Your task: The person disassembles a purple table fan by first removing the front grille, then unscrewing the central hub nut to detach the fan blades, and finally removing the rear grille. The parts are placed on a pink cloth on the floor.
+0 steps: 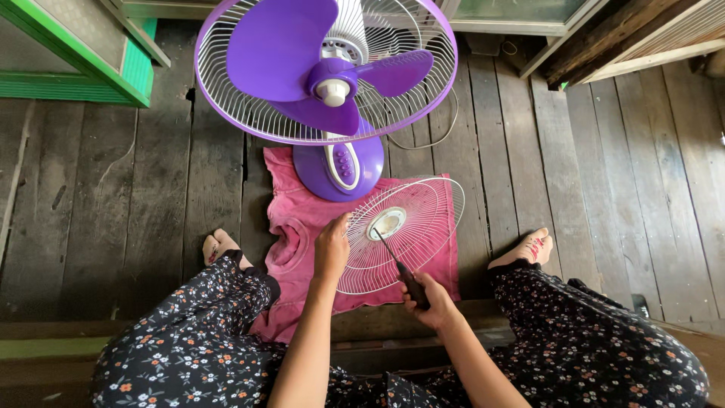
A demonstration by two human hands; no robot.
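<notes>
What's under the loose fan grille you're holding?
The white wire grille lies on a pink cloth spread over the plank floor; pink shows through the wires. The floor beneath the cloth is covered, so unseen.

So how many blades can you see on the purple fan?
3. One blade spreads to the upper left of the hub, one points right, and one hangs below the hub. All sit inside the fan's back grille; none looks hidden.
</notes>
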